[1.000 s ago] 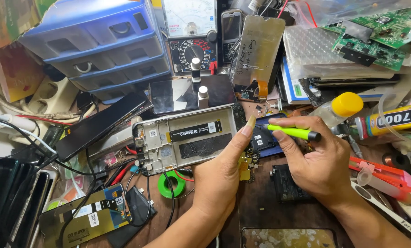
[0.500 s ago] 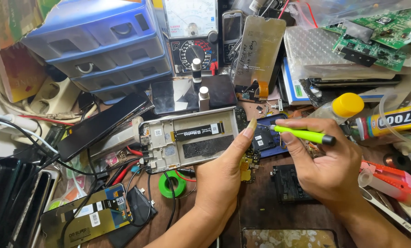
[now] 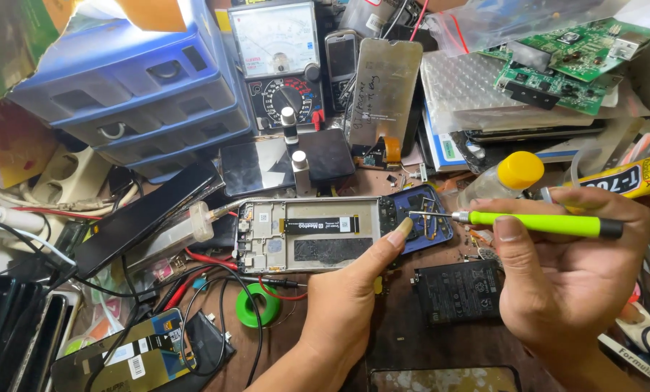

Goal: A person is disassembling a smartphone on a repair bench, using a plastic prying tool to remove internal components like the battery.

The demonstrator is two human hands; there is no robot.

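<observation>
While the left hand [image 3: 347, 305] steadied the opened phone [image 3: 318, 236] with its thumb, the right hand [image 3: 568, 279] clamped a green screwdriver [image 3: 539, 223] over its blue board [image 3: 423, 214].

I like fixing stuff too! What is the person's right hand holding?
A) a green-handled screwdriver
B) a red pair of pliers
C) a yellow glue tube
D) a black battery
A: the right hand grips a green-handled screwdriver, its tip over the opened phone that the left hand steadies.

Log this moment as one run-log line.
left hand: steadies opened phone | right hand: holds green screwdriver | tip: on phone's blue end | nearby: black battery
</observation>
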